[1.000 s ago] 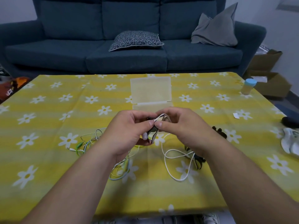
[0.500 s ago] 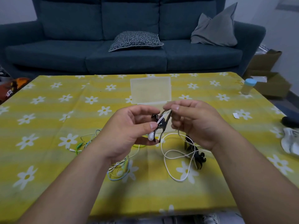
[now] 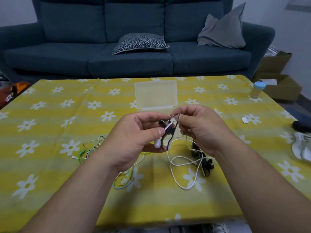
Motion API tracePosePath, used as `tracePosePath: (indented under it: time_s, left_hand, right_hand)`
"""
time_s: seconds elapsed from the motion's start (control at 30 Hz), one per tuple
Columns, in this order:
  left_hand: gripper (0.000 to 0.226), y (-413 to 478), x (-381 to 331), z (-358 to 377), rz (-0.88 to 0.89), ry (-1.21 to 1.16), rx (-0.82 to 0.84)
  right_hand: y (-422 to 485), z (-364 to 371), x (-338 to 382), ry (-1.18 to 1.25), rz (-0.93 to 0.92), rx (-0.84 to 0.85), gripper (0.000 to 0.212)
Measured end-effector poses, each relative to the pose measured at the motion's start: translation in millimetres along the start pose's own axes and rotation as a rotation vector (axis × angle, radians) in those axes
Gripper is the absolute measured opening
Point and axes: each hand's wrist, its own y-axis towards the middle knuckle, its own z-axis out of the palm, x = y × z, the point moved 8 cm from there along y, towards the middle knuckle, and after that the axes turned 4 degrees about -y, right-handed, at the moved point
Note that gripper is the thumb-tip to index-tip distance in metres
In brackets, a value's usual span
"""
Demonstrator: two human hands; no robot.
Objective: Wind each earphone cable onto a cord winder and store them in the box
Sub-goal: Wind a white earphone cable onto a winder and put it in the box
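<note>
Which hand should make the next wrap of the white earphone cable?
Probably right. The right hand pinches the white earphone cable at the top of the black cord winder, which the left hand grips.

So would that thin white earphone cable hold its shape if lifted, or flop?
Probably floppy: the thin white earphone cable hangs slack from the right hand into loose loops on the yellow flowered tablecloth. Thin, so likely light; apt to snag the black cord winders it crosses.

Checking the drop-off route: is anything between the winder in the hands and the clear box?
Nothing visible does. The left hand grips the cord winder right in front of the clear box, while the right hand pinches the white cable, whose loose part trails on the tablecloth.
</note>
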Motion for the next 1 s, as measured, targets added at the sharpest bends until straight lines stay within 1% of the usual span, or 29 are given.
tracePosePath:
  time_s: [0.1, 0.23, 0.33, 0.5, 0.57, 0.67, 0.73, 0.87, 1.0]
  left_hand:
    - [0.029, 3.9, 1.3, -8.9, 0.024, -0.039, -0.082]
    - [0.026, 7.2, 5.5, -21.3, 0.048, 0.017, -0.187]
    - [0.026, 7.5, 4.9, -24.2, 0.063, 0.041, -0.213]
    - [0.025, 8.2, 3.4, -32.3, 0.075, 0.060, -0.264]
    - [0.025, 8.5, 3.5, -32.3, 0.079, 0.049, -0.273]
    - [0.024, 9.3, 0.7, -38.8, 0.120, 0.040, -0.339]
    - [0.023, 10.6, 0.2, -43.7, 0.135, 0.041, -0.381]
    - [0.023, 13.0, 5.8, -47.0, 0.110, 0.096, -0.407]
    - [0.024, 14.3, 6.6, -48.0, 0.122, 0.173, -0.418]
  right_hand:
    - [-3.0, 14.6, -10.2, -0.080, 0.056, 0.063, 0.013]
    - [-8.1, 30.5, -19.8, -0.160, 0.109, 0.112, 0.026]
    - [-9.1, 35.0, -22.0, -0.166, 0.122, 0.122, 0.028]
    - [-13.7, 42.1, -23.6, -0.147, 0.136, 0.178, 0.020]
    - [-15.7, 45.2, -24.5, -0.145, 0.146, 0.196, 0.022]
    - [-19.3, 51.0, -26.6, -0.145, 0.153, 0.235, 0.025]
    - [-22.4, 55.4, -27.4, -0.188, 0.144, 0.261, 0.026]
    - [-26.3, 58.0, -24.6, -0.343, 0.083, 0.258, 0.031]
    - [-27.9, 56.3, -17.4, -0.375, 0.041, 0.251, 0.026]
